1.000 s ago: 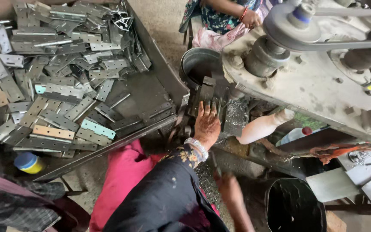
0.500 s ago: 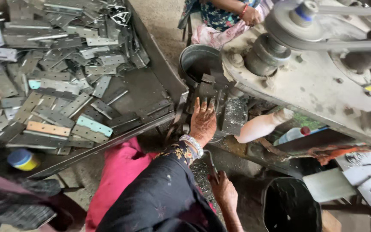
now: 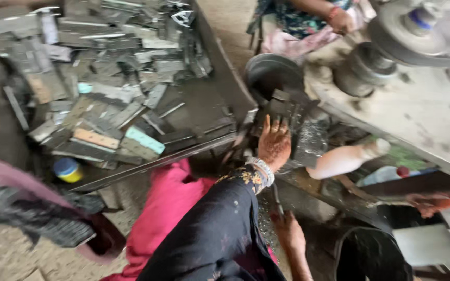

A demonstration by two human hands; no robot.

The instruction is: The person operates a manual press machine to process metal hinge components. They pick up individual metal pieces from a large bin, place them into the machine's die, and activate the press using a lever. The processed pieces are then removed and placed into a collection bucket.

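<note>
Reaching up toward the middle of the head view, the left hand point(image 3: 274, 143) lay flat, fingers spread and pointing up the frame, its fingertips touching the lower edge of a small stack of dark metal pieces point(image 3: 283, 108) that sat just in front of a round dark bucket point(image 3: 272, 73); it closed on nothing. That stack lay directly above the left hand in the picture, its long side running roughly left to right across the fingers, so the left hand was plainly the nearer one. The right hand point(image 3: 289, 235) rested low, near the bottom centre beside a black bin point(image 3: 368, 255), well apart from the stack; whether it held anything I cannot tell, as blur hid the fingers. A tray of flat metal strips point(image 3: 105, 88) filled the upper left, and a grey machine point(image 3: 417, 88) the upper right. Compared with the frame half a second earlier, the left hand sat at the same spot by the stack, while the right hand had stayed low and the tray appeared shifted a little.
</note>
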